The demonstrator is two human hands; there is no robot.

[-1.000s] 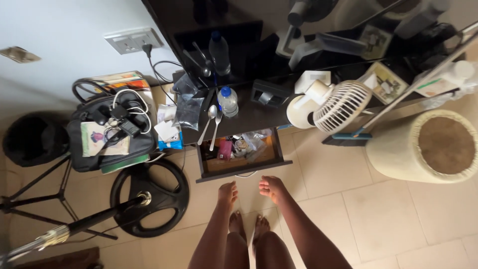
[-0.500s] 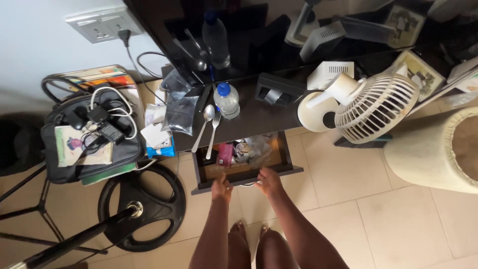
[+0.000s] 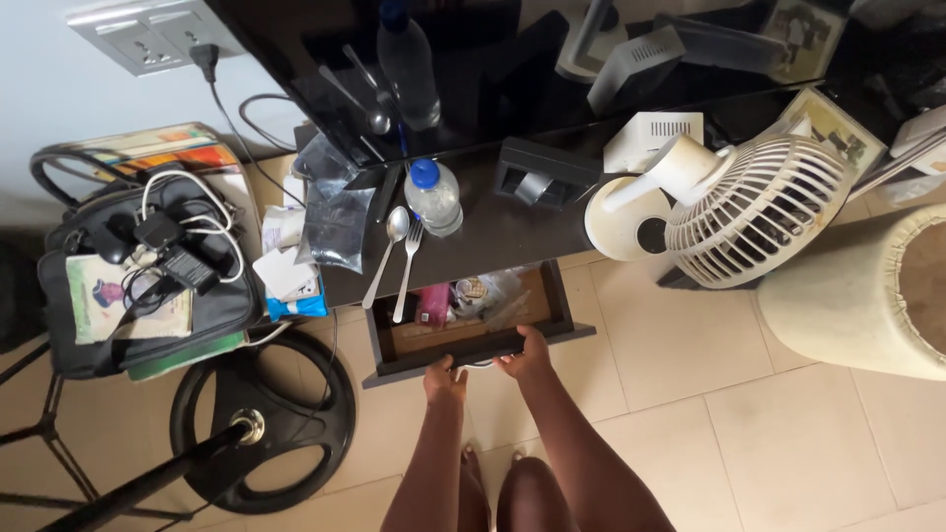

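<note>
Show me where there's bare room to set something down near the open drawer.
Free: the dark glossy tabletop between the metal spoon and fork and the white desk fan, and the beige floor tiles right of the open wooden drawer. Crowded: the drawer's inside, the table's left end, and the floor left, with the black bag and black weight plate.
</note>
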